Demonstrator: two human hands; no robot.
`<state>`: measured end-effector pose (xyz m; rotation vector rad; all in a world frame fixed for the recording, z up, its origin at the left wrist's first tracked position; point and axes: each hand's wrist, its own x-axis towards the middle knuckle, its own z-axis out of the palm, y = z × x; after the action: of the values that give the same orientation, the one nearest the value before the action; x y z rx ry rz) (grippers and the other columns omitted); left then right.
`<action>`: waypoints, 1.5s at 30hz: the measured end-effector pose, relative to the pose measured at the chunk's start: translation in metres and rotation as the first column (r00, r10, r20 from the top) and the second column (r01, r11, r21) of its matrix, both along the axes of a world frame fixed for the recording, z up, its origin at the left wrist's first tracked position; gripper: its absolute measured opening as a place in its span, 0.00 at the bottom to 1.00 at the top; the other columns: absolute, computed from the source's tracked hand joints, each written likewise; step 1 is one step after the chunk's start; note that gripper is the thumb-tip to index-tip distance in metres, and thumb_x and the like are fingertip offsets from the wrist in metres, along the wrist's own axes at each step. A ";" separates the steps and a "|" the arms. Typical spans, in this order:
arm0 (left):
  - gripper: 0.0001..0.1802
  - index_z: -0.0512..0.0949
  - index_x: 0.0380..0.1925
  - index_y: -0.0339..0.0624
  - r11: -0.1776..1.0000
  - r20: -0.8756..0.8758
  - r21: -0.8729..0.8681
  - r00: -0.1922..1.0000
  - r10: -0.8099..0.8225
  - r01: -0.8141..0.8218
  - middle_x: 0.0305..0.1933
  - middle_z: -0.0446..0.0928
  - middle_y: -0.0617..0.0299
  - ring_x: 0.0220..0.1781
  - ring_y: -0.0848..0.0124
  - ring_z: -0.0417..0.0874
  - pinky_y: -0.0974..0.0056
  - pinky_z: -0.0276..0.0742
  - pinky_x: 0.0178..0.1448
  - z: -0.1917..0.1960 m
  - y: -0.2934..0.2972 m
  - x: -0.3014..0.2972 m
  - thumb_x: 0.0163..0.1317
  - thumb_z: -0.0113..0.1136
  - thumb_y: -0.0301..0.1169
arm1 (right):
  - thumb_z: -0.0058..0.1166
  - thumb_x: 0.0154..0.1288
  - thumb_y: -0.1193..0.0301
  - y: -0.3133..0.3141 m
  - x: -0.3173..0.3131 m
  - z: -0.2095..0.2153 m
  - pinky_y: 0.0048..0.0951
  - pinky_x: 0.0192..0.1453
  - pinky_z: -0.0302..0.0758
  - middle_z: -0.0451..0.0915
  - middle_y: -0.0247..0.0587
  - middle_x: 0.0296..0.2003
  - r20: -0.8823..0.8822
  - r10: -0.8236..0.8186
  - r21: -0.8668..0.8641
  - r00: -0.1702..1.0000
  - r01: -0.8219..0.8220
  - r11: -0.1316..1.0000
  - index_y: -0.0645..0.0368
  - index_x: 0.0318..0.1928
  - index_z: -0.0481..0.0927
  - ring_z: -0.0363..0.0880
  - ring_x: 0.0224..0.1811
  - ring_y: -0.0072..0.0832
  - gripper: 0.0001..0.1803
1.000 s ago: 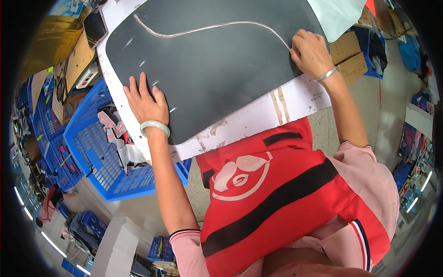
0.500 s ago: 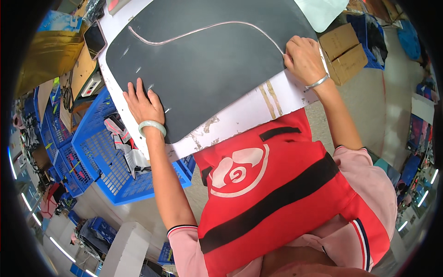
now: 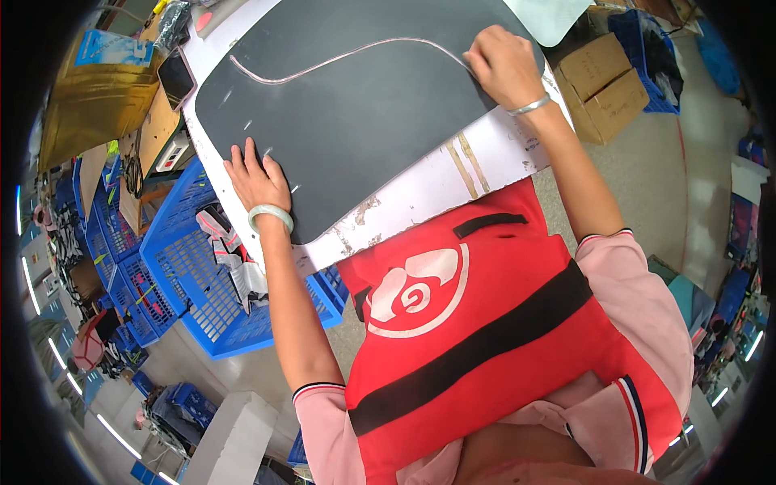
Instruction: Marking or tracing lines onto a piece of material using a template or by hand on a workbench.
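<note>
A dark grey mat (image 3: pixel 347 137) with rounded corners lies over a white work table (image 3: pixel 428 182). Across the mat's upper part curves a thin, pinkish-silver cord (image 3: pixel 347 58) in an S shape, its left end loose. The right end of the cord runs into the closed fingers of my right hand (image 3: pixel 505 69), which is above the mat's right side; the fingertips partly hide that end. My left hand (image 3: pixel 259 179) lies flat at the mat's left edge, fingers stretched out, holding nothing.
Below the table's left side stands a blue plastic crate (image 3: pixel 214 291) with grey and pink pieces. A phone (image 3: pixel 176 78) rests at the far left corner. At the right is a cardboard box (image 3: pixel 602 85), with a blue crate (image 3: pixel 643 56) behind it.
My right hand has moved up and slightly left over the mat, still closed at the cord's end. The cord's right part now reaches less far down. My left hand stays flat on the mat.
</note>
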<state>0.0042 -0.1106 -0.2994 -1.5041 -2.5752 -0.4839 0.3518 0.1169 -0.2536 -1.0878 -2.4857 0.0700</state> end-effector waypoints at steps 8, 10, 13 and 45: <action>0.28 0.67 0.63 0.42 0.996 0.115 0.091 0.993 0.012 -0.023 0.70 0.58 0.40 0.73 0.42 0.53 0.49 0.49 0.75 -0.001 -0.004 -0.011 0.63 0.52 0.38 | 0.57 0.58 0.67 -0.080 0.023 0.011 0.38 0.39 0.72 0.74 0.43 0.29 -0.184 0.077 -0.542 0.980 -0.166 0.824 0.59 0.26 0.76 0.75 0.33 0.42 0.09; 0.28 0.67 0.62 0.41 0.987 0.163 0.135 0.984 0.067 -0.089 0.70 0.58 0.39 0.73 0.43 0.53 0.50 0.49 0.75 0.003 0.000 -0.004 0.63 0.54 0.39 | 0.57 0.57 0.68 -0.095 0.017 0.004 0.40 0.39 0.72 0.74 0.43 0.28 -0.184 0.181 -0.505 0.966 -0.251 0.826 0.58 0.26 0.77 0.75 0.33 0.42 0.08; 0.30 0.67 0.62 0.39 0.956 0.261 0.222 0.956 0.134 -0.194 0.70 0.57 0.39 0.74 0.47 0.54 0.53 0.51 0.74 0.002 -0.004 -0.005 0.63 0.58 0.40 | 0.55 0.57 0.69 -0.098 0.014 0.000 0.41 0.39 0.72 0.74 0.44 0.27 -0.126 0.206 -0.373 0.970 -0.239 0.897 0.58 0.27 0.78 0.75 0.33 0.42 0.06; 0.25 0.69 0.59 0.36 0.757 0.891 0.454 0.258 -0.374 -0.470 0.45 0.79 0.60 0.44 0.72 0.80 0.69 0.76 0.47 0.013 -0.008 -0.088 0.64 0.60 0.30 | 0.55 0.67 0.66 0.106 0.092 -0.072 0.22 0.39 0.72 0.81 0.37 0.34 -0.322 -0.282 -0.487 0.904 0.098 0.868 0.61 0.56 0.76 0.74 0.32 0.20 0.20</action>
<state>-0.0836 -0.1186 -0.2862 -0.8142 -2.3706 -2.7808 0.4439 0.2224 -0.3258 -1.3528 -2.0337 0.7777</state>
